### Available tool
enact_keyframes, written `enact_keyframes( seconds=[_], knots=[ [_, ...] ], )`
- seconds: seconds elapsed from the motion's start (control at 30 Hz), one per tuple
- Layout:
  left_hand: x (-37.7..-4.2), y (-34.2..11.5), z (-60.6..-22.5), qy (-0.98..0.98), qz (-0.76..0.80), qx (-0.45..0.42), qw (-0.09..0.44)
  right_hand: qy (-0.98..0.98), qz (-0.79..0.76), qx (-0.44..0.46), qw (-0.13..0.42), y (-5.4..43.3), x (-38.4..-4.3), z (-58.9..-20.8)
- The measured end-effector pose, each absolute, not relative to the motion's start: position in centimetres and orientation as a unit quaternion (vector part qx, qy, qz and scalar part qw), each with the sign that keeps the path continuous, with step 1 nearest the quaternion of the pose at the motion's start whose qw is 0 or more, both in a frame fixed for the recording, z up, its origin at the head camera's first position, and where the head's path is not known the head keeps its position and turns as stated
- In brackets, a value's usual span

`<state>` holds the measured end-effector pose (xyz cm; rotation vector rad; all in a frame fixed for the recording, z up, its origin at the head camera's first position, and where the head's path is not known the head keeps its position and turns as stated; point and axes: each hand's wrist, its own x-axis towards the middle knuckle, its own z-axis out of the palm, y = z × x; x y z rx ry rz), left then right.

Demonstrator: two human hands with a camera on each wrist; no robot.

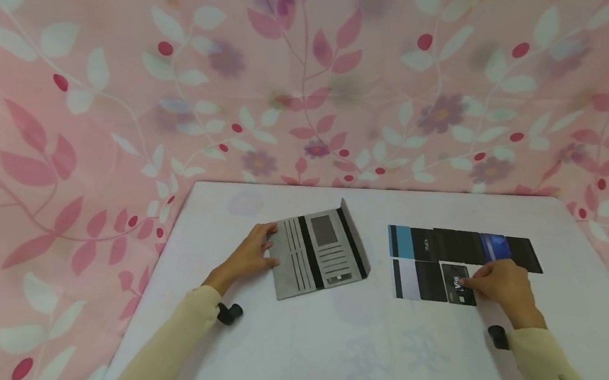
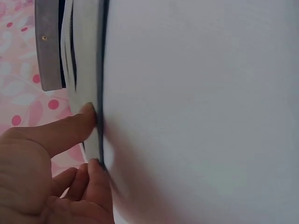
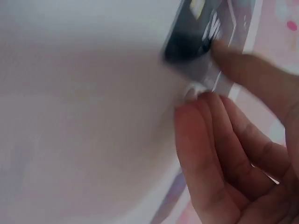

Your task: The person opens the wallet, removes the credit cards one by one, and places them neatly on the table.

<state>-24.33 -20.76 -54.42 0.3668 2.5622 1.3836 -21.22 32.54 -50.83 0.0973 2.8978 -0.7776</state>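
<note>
My left hand (image 1: 251, 251) rests at the left edge of an unfolded grey wallet (image 1: 293, 282) with black bands and several card slots. In the left wrist view the thumb and fingertips, spread apart, touch the wallet's side (image 2: 87, 46). My right hand (image 1: 505, 287) has its thumb on a black bank card (image 1: 450, 277) with white lettering and its fingers curled at the card's edge. The right wrist view shows this card (image 3: 187, 39) blurred, its corner near the thumb tip. Beside it lie a plain black card (image 1: 431, 281) and a white card with a dark stripe (image 1: 409, 279).
Behind these is a row of cards: a teal one (image 1: 403, 241), several black ones (image 1: 465, 248) and a blue one (image 1: 499, 247), partly behind the right hand. All lie on a white table (image 1: 318, 356). Pink floral cloth (image 1: 296, 75) hangs behind the table.
</note>
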Motion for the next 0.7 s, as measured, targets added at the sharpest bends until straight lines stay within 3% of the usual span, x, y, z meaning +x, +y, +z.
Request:
enact_keyframes(
  seconds=[0.1, 0.17, 0.37, 0.43, 0.57, 0.7],
  knots=[
    [-24.7, -20.5, -53.9, 0.893, 0.421, 0.128, 0.100, 0.961, -0.275, -0.005, 0.015, 29.9, -21.0, -50.2],
    [-25.0, -20.2, -53.5, 0.911, 0.372, 0.145, 0.101, 0.953, -0.303, -0.028, 0.012, 27.4, -20.8, -49.5],
    [-26.6, -18.9, -51.2, 0.949, 0.232, 0.171, 0.126, 0.906, -0.391, -0.061, 0.153, 19.3, -20.4, -48.3],
    [-27.2, -18.6, -50.5, 0.955, 0.202, 0.162, 0.143, 0.898, -0.397, -0.076, 0.176, 17.1, -20.8, -48.4],
    [-27.7, -18.2, -49.9, 0.962, 0.164, 0.146, 0.163, 0.903, -0.381, -0.115, 0.159, 14.5, -22.3, -48.9],
    [-26.8, -18.1, -50.1, 0.968, 0.154, 0.127, 0.149, 0.914, -0.362, -0.140, 0.122, 13.7, -24.3, -49.2]
  ],
)
